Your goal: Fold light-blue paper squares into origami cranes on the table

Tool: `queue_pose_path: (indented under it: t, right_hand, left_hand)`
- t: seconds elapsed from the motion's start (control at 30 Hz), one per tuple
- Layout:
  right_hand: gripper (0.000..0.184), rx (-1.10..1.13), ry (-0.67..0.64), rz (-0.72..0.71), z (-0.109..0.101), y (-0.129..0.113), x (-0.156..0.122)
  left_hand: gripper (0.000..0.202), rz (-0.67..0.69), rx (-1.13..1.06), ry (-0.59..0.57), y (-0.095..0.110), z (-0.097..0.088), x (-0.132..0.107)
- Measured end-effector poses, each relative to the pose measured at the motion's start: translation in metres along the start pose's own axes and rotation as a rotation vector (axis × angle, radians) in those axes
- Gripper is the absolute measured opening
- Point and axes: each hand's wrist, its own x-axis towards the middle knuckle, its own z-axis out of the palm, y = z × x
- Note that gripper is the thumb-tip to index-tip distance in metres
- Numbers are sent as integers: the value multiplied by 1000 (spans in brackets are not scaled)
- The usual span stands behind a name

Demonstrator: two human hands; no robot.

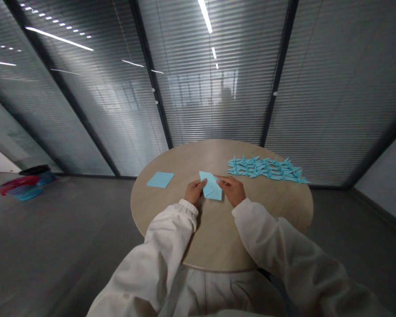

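Observation:
A light blue sheet of origami paper (213, 188), partly folded with creases and a flap showing, is held between my two hands above the round table. My left hand (195, 192) pinches its left edge, thumb on top. At the upper right edge, my right hand (232, 189) grips the paper between thumb and fingers. A flat stack of square blue paper (160, 179) lies to the left of my hands; how many sheets it holds I cannot tell. Beyond my right hand, several folded blue paper cranes (265, 168) stand packed together in rows.
The round wooden table (218, 246) has its near edge close to my body. Behind it rises a glass partition (214, 110) with blinds and dark frames. Red, blue and black baskets (24, 187) sit on the grey floor at the far left.

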Motion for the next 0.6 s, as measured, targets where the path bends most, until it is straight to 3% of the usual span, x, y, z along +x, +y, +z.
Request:
queue_pose_path:
  t: [0.17, 0.4, 0.6]
  right_hand:
    - [26, -67, -16, -99, -2, -5, 0]
    - [26, -14, -91, -106, -3, -8, -1]
    - [25, -83, -65, -146, -3, -4, 0]
  left_hand:
    - [36, -16, -33, 21, 5, 2, -3]
    - [39, -23, -66, 23, 10, 6, -6]
    - [38, -26, -95, 21, 4, 3, -2]
